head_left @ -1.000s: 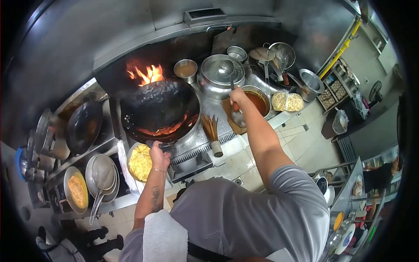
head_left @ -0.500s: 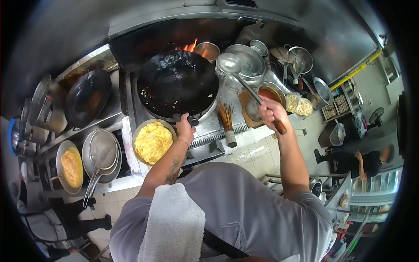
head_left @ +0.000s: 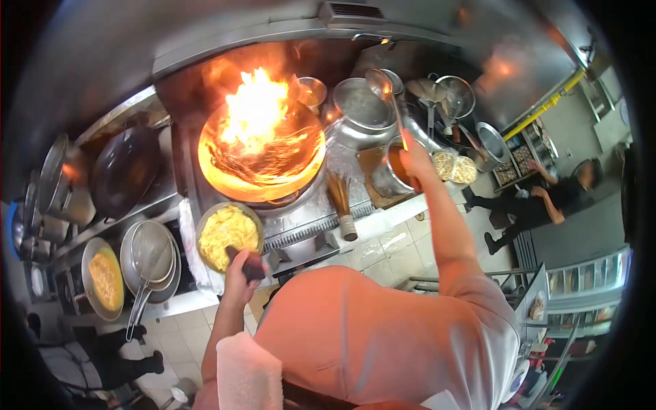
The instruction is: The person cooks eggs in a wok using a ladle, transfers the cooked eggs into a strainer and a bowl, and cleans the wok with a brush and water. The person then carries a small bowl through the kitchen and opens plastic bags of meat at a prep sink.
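Observation:
My left hand (head_left: 237, 281) is closed round a dark cloth-like pad (head_left: 254, 267), close to the near rim of a bowl of yellow scrambled egg (head_left: 231, 231). Up and to the right, my right hand (head_left: 415, 166) grips a long-handled ladle (head_left: 380, 83). The ladle's bowl hangs over the area between a round metal pot and the strainers at the back. Tall flames (head_left: 256, 113) rise in and over the black wok (head_left: 263, 184), which glows orange and sits on the burner with neither hand on it.
A bamboo brush (head_left: 339, 205) lies right of the wok, near a pot of reddish-brown liquid (head_left: 400, 164). Strainers (head_left: 152, 253), a plate of orange-yellow food (head_left: 106, 280) and a second wok (head_left: 126, 171) stand left. A person in black (head_left: 567, 198) is at far right, another at lower left.
My left hand has left the wok handle and come down beside the egg bowl. The ladle has swung up and right, away from the wok. Flames have flared up over the wok.

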A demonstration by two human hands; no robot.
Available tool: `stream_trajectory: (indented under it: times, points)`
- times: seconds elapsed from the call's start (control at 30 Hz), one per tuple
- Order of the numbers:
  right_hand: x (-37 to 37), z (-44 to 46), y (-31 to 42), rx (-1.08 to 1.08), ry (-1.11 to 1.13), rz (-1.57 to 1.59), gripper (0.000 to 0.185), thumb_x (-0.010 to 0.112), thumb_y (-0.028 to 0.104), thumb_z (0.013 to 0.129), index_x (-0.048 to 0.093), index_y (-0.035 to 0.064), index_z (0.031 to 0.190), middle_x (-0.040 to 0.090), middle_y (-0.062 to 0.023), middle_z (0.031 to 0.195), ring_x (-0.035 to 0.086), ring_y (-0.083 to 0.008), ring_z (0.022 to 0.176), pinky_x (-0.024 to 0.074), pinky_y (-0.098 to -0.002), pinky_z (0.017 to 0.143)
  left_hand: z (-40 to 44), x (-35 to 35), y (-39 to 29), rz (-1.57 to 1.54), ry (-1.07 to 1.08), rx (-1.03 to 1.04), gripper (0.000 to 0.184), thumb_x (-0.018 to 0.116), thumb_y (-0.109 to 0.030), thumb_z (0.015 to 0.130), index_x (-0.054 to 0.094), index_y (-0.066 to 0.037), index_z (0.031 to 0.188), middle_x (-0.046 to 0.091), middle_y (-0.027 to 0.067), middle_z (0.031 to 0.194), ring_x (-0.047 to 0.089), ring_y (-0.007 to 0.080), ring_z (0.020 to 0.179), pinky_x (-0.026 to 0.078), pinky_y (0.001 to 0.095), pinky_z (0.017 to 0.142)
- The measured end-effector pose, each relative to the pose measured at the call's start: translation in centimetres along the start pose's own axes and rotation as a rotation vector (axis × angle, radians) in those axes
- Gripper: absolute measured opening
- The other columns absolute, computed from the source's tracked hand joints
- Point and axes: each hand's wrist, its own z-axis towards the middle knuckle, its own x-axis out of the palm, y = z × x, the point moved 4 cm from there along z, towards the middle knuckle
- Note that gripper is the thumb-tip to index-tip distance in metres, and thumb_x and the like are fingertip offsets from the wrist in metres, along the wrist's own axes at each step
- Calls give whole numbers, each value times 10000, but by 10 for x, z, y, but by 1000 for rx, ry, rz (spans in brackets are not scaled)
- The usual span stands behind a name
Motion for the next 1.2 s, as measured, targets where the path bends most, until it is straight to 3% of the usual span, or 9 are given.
stream_trajectory:
  times: [0.13, 0.27, 0.33, 0.5, 0.87, 0.97, 1.07, 1.1, 1.2]
  points:
    - [86, 131, -57, -178, -174, -103, 534, 538, 147, 917, 458, 15, 1428, 688, -233, 951, 694, -301, 674, 540, -475, 551, -29, -8, 2, -44, -85, 92, 306, 528, -347, 1058, 604, -94, 903, 641, 74, 745, 554, 135, 498, 331, 256, 380]
    - [107, 147, -40, 30, 461, 526, 122, 545, 89, 914, 590, 4, 989, 647, -148, 728, 648, -200, 579, 515, -330, 495, -41, -8, 6, -3, -101, 104, 331, 530, -372, 1055, 603, -80, 917, 662, 143, 750, 474, 130, 447, 332, 260, 387]
    - [120, 128, -17, 489, 1077, 1917, 206, 538, 123, 958, 478, 49, 775, 512, -49, 634, 497, -143, 496, 461, -254, 475, -42, -10, 8, -4, -72, 116, 335, 534, -379, 1052, 605, -77, 926, 668, 149, 757, 469, 130, 444, 329, 262, 389]
    - [79, 53, -11, 299, 1189, 1939, 227, 439, 107, 1054, 457, 50, 835, 404, 1, 652, 428, -99, 527, 389, -232, 437, -48, -3, 13, -33, -100, 98, 334, 566, -387, 1035, 621, -72, 938, 676, 158, 757, 454, 128, 430, 317, 251, 389]
    - [43, -82, 9, 137, 969, 1311, 402, 555, 6, 971, 497, 94, 1359, 464, 10, 702, 423, -44, 503, 328, -216, 398, -28, 51, 22, 102, 52, 28, 309, 591, -367, 1034, 619, -63, 988, 686, 131, 778, 546, 124, 505, 339, 228, 397]
    - [40, -81, 26, -187, 617, 678, 574, 538, -12, 952, 432, 73, 1510, 451, 21, 687, 435, -72, 490, 351, -268, 406, -36, 58, 21, 112, 97, 21, 299, 590, -361, 1034, 607, -65, 997, 692, 152, 778, 530, 124, 479, 344, 228, 394]
    - [9, -27, 43, -758, -124, -145, 754, 587, 14, 877, 371, 119, 1591, 722, -257, 907, 728, -414, 812, 578, -516, 720, -42, 48, 24, 95, -3, 62, 288, 583, -339, 1030, 603, -54, 993, 693, 169, 770, 486, 123, 441, 335, 238, 388]
    - [-8, -7, 64, -605, -80, -253, 776, 585, 9, 850, 379, 132, 1588, 709, -302, 1076, 691, -499, 985, 549, -560, 894, -44, 47, 23, 99, 8, 62, 288, 583, -339, 1030, 603, -54, 993, 693, 169, 770, 486, 123, 441, 335, 238, 388]
    - [-44, 62, 112, -683, -397, -606, 562, 545, 123, 964, 489, 179, 1521, 697, -205, 994, 727, -394, 961, 592, -497, 795, -47, 44, 21, 95, -36, 99, 269, 591, -307, 1013, 594, -40, 976, 688, 172, 755, 461, 126, 422, 334, 247, 385]
